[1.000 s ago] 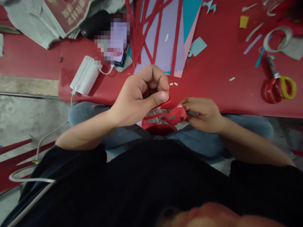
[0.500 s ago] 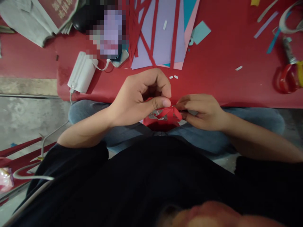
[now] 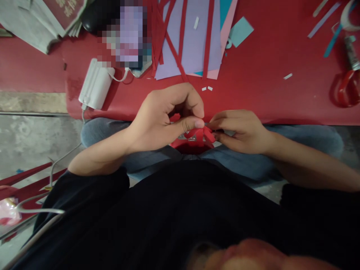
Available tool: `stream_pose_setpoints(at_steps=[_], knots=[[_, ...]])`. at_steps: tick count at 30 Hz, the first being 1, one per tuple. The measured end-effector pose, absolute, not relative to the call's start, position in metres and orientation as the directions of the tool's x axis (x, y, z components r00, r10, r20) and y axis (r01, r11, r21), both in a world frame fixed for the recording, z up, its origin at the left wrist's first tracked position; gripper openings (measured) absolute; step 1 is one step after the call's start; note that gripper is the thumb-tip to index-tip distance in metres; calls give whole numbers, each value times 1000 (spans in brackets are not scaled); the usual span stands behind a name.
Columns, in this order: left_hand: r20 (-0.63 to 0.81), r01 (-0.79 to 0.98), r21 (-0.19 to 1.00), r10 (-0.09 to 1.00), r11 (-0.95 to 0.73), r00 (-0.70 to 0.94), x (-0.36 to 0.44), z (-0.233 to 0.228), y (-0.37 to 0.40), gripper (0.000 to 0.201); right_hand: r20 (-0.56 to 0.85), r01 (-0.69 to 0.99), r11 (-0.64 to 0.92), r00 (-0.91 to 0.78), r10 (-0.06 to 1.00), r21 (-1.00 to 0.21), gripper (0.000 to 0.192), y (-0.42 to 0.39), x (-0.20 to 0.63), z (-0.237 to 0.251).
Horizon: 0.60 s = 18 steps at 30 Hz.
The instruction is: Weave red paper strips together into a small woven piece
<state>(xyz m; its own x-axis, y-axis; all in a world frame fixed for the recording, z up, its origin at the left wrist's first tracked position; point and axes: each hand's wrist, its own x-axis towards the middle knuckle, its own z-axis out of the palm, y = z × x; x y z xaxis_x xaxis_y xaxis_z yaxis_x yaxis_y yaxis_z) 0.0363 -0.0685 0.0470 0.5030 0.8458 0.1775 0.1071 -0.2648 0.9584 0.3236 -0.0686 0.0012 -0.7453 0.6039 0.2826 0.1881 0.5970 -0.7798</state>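
A folded red paper strip (image 3: 200, 134) hangs between both hands over my lap. My left hand (image 3: 165, 116) pinches one end of it between thumb and fingers. My right hand (image 3: 239, 129) grips the other end, fingertips almost touching the left thumb. Below the strip lies a red piece (image 3: 191, 145) with something shiny on it, partly hidden by my hands.
A red mat (image 3: 267, 93) covers the floor ahead. On it lie lilac paper sheets (image 3: 194, 48) crossed by red strips, a white power bank (image 3: 94, 84) with cable, a teal scrap (image 3: 240, 32) and red-handled scissors (image 3: 347, 88) at the far right. Newspapers (image 3: 42, 22) lie top left.
My hands have drawn closer together, and the red strip is now bunched tighter between them. The view has shifted a little, so the scissors sit nearer the right edge.
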Motion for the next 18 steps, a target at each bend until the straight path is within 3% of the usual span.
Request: stream_pose_setpoints(at_steps=[18], knots=[[169, 114, 957, 834, -266, 525, 36, 44, -67, 10, 285, 196, 617, -754, 592, -763, 26, -68, 325, 0]])
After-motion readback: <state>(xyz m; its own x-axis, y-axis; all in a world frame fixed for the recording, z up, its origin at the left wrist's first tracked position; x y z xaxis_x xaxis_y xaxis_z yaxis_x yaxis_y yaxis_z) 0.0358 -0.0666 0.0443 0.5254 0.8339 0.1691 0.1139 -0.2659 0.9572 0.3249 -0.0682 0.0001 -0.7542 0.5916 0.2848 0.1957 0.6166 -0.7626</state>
